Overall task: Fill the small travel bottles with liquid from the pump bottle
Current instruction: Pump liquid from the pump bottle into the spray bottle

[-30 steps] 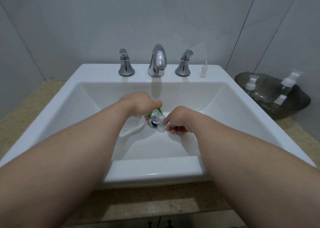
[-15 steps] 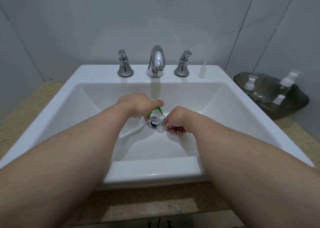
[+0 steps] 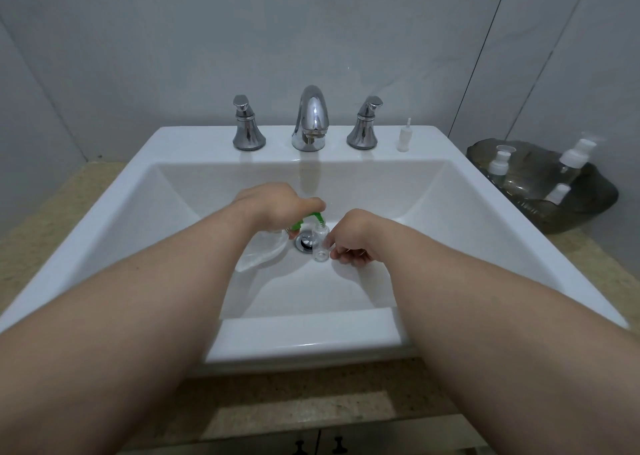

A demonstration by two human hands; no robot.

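Over the white sink, my left hand grips a clear pump bottle by its green pump head, the bottle tilted down to the left. The green nozzle points at the open neck of a small clear travel bottle, which my right hand pinches from the right, just above the drain. A small white spray cap stands on the sink's back ledge at the right.
Chrome faucet with two handles stands at the back. A dark bowl on the speckled counter to the right holds three more clear travel bottles with white caps.
Both hands and both bottles stay nearly still over the drain; only the camera view shifts slightly.
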